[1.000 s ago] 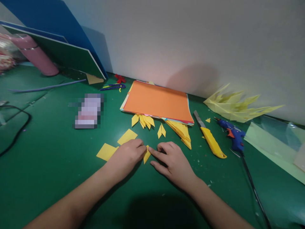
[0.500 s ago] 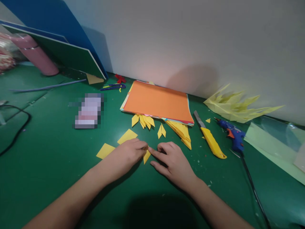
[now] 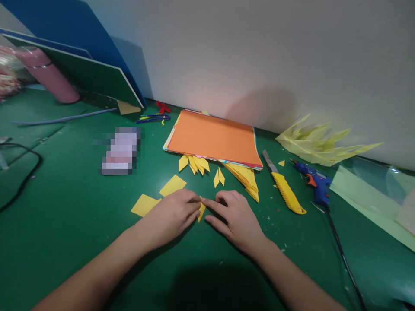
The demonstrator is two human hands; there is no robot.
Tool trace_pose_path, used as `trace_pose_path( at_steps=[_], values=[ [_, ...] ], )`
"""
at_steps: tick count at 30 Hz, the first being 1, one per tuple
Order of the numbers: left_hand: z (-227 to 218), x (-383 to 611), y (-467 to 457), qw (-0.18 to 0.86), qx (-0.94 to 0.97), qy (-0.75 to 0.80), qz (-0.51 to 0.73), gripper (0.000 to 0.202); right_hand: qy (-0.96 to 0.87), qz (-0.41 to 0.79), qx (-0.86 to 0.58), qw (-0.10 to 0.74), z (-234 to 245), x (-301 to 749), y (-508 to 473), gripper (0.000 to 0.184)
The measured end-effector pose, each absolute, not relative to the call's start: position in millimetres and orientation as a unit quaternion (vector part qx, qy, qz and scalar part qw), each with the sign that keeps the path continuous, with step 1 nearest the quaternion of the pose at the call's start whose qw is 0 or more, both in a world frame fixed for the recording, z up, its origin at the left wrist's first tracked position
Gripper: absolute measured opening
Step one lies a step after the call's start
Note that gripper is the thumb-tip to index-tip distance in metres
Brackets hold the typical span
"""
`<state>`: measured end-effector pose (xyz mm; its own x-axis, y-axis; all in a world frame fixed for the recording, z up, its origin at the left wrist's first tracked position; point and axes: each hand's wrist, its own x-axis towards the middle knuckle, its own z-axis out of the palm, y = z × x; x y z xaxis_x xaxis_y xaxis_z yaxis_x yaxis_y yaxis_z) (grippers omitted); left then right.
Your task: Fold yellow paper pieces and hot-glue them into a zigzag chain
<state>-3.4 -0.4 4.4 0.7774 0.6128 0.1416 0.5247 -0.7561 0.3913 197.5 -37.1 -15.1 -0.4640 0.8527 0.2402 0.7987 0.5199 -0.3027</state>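
A small folded yellow paper piece [image 3: 201,210] lies on the green mat [image 3: 71,207] between my hands. My left hand [image 3: 173,212] presses on its left side with fingers closed down over it. My right hand [image 3: 235,218] has its forefinger stretched onto the piece's upper tip, the other fingers curled. Two flat yellow paper squares [image 3: 173,185] [image 3: 144,205] lie just left of my left hand. Several folded yellow petals [image 3: 194,163] and a folded pair [image 3: 219,177] lie beyond my hands.
A stack of coloured paper topped by an orange sheet [image 3: 214,137] sits by the wall. To the right lie a yellow utility knife [image 3: 285,189], a blue glue gun [image 3: 314,182] with its cord, and pale yellow folded spikes [image 3: 319,140]. Boards [image 3: 81,71] lean at back left.
My left fingers have slid a little further over the yellow piece, covering more of it. The right hand stays almost still.
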Motion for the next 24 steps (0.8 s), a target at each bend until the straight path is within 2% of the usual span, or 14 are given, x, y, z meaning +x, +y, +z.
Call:
trace_pose_path(
  at_steps=[6,15,24],
  values=[
    [2.0,-0.6,-7.5,0.152,0.923,0.316,0.16,0.028,-0.846,0.076,-0.488,0.2,-15.3,198.8,-36.1,0.034],
    [8.8,-3.6,-1.0,0.196,0.926,0.293,0.137,0.026,-0.843,0.078,-0.491,0.204,-15.9,199.2,-36.7,0.034],
    [4.8,-3.0,1.8,0.218,0.916,0.288,0.176,0.025,-0.831,0.082,-0.497,0.236,-15.1,198.6,-36.3,0.03]
  ],
)
